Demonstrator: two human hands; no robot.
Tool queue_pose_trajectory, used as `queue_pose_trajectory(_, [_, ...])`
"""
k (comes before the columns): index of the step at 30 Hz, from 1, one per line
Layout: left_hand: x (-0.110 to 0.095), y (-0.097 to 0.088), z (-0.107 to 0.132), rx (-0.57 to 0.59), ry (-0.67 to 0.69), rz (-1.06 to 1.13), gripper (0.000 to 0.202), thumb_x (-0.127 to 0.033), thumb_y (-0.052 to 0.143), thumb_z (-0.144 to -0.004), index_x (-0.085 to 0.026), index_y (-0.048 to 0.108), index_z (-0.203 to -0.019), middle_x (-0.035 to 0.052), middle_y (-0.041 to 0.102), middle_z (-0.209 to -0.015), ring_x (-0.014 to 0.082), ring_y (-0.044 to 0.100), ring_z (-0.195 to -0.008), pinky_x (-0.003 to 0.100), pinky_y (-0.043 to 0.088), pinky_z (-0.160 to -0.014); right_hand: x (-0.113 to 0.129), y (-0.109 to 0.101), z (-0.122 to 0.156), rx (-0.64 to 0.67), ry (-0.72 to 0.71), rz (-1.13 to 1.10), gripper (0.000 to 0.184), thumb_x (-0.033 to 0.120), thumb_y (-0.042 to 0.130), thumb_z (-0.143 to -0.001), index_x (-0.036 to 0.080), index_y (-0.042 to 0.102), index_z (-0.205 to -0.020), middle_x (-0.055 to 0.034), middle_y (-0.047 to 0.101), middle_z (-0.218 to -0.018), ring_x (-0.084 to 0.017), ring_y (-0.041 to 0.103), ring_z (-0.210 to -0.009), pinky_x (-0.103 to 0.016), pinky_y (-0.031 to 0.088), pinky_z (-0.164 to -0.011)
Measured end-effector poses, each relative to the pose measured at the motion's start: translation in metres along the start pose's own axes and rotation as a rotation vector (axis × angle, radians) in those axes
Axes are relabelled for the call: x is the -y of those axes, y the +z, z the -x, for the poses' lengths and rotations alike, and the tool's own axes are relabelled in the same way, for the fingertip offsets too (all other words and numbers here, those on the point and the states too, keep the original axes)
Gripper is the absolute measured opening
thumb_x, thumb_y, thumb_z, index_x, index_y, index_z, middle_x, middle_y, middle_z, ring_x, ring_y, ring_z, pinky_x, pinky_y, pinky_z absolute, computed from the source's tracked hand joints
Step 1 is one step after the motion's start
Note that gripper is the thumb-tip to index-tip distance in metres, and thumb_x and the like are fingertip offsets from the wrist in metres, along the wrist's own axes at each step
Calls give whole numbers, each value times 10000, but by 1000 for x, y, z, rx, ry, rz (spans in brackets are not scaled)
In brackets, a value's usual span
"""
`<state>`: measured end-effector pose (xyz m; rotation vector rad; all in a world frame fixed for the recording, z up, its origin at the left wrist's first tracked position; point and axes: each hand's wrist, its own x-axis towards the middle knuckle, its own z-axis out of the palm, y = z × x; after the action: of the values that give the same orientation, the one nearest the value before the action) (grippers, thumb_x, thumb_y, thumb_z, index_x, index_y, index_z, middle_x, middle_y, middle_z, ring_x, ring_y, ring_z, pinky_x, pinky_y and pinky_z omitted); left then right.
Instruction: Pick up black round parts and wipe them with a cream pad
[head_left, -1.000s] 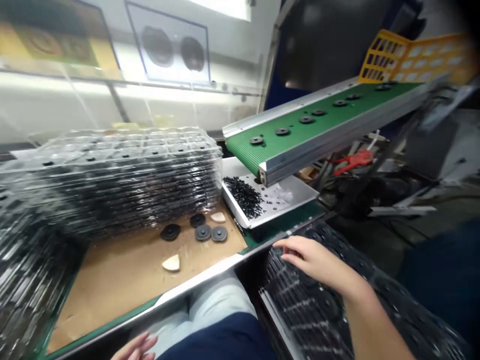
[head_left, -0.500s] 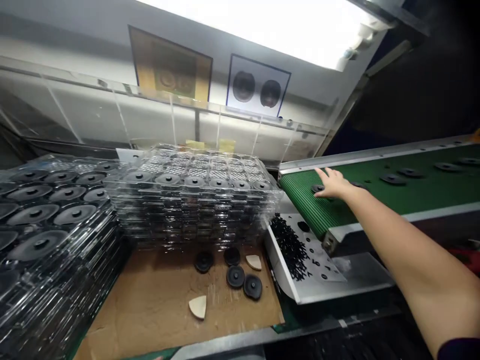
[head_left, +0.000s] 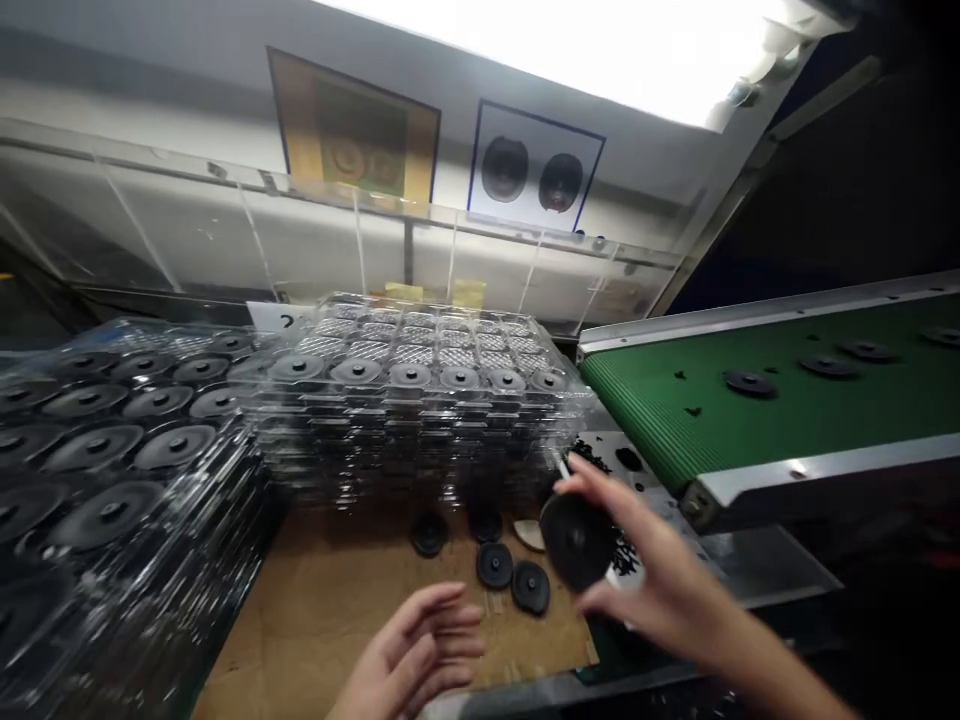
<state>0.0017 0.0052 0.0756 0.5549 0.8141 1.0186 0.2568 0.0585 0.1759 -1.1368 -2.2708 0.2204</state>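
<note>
A round black disc [head_left: 576, 542] with a raised centre is gripped by its edge in my right hand [head_left: 652, 560], above the right side of the cardboard. My left hand [head_left: 420, 650] hovers over the front of the cardboard [head_left: 315, 600], fingers apart and nothing in it. Between and behind my hands lie several smaller black discs, among them one [head_left: 494, 566] with a knob in its middle and another [head_left: 531, 588] beside it. A pale wedge-shaped piece [head_left: 529, 535] lies close by, partly behind the held disc.
Stacked clear plastic trays [head_left: 420, 420] stand behind the cardboard, discs in their front row. More trays filled with discs [head_left: 97, 445] rise at the left. On the right, a green conveyor belt [head_left: 757, 420] carries discs. Below it, a bin [head_left: 675, 510] holds small black bits.
My right hand has come back from the belt to the cardboard's right side with a black disc in it. My left hand has risen into view, covering the front pale wedge's place.
</note>
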Motion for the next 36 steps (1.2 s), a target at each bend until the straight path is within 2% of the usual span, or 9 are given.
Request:
queue_pose_trajectory(3, [-3, 23, 9, 272, -3, 109, 766, -569, 801, -542, -285, 606, -1226, 116, 653, -1222, 291, 657, -1023, 390, 525, -825, 39, 59, 40, -7, -27, -164, 1063, 418, 797, -684, 369, 116, -1499, -73, 612, -1234, -288, 628, -1110, -376, 577, -887])
queue_pose_trajectory(6, [6, 25, 28, 328, -12, 140, 682, -502, 800, -595, -267, 617, -1209, 108, 653, -1199, 265, 666, -1008, 307, 528, -761, 62, 94, 66, -73, -19, -202, 1012, 489, 743, -727, 329, 119, -1508, -105, 612, -1236, -322, 623, -1113, -416, 580, -869])
queue_pose_trajectory(11, [30, 15, 75, 309, 20, 212, 664, -514, 779, -624, -212, 625, -1195, 103, 688, -1084, 236, 689, -921, 283, 527, -733, 93, 103, 83, -131, -241, -128, 949, 655, 540, -801, 238, 93, -1528, -184, 544, -1343, -357, 537, -1233, -509, 515, -946])
queue_pose_trajectory(16, [48, 8, 107, 262, 84, 261, 517, -486, 728, -704, -186, 665, -1120, 88, 709, -1064, 209, 671, -971, 291, 527, -805, 102, 99, 91, -17, -589, -119, 914, 657, 469, -838, 216, 69, -1531, -147, 596, -1320, -305, 548, -1238, -502, 424, -1051])
queue_pose_trajectory(21, [49, -5, 110, 205, 85, 349, 510, -499, 710, -711, -167, 671, -1096, 119, 693, -1124, 223, 704, -909, 277, 531, -768, 78, 105, 112, -45, -160, -300, 741, 638, 287, -913, 278, 70, -1523, -93, 696, -1158, -284, 653, -1088, -464, 537, -896])
queue_pose_trajectory(24, [43, -13, 99, 184, 81, 394, 548, -469, 738, -697, -223, 632, -1175, 110, 694, -1119, 245, 699, -948, 285, 532, -761, 66, 121, 118, -59, 95, -338, 550, 492, 360, -965, 345, 223, -1477, -49, 711, -1073, -261, 678, -1016, -425, 561, -844])
queue_pose_trajectory(28, [35, -27, 77, 132, 67, 439, 599, -375, 795, -668, -299, 594, -1227, 64, 690, -1117, 253, 683, -1003, 298, 532, -783, 46, 162, 111, -18, 247, -283, 345, 359, 449, -949, 325, 478, -1291, -62, 664, -1100, -217, 691, -884, -359, 583, -770])
queue_pose_trajectory(32, [31, -47, 55, 12, 8, 453, 569, -336, 811, -658, -266, 626, -1192, 70, 685, -1146, 256, 661, -1058, 332, 524, -857, 18, 211, 101, 54, 430, -231, 331, 381, 411, -953, 249, 539, -1228, -64, 605, -932, -155, 631, -577, -331, 582, -608])
queue_pose_trajectory(36, [28, -63, 37, -130, -66, 469, 605, -410, 774, -685, -261, 589, -1242, 106, 641, -1265, 272, 641, -1102, 355, 522, -888, 3, 247, 88, 101, 528, -199, 335, 404, 489, -900, 206, 605, -1144, -78, 573, -927, -176, 614, -540, -389, 571, -575])
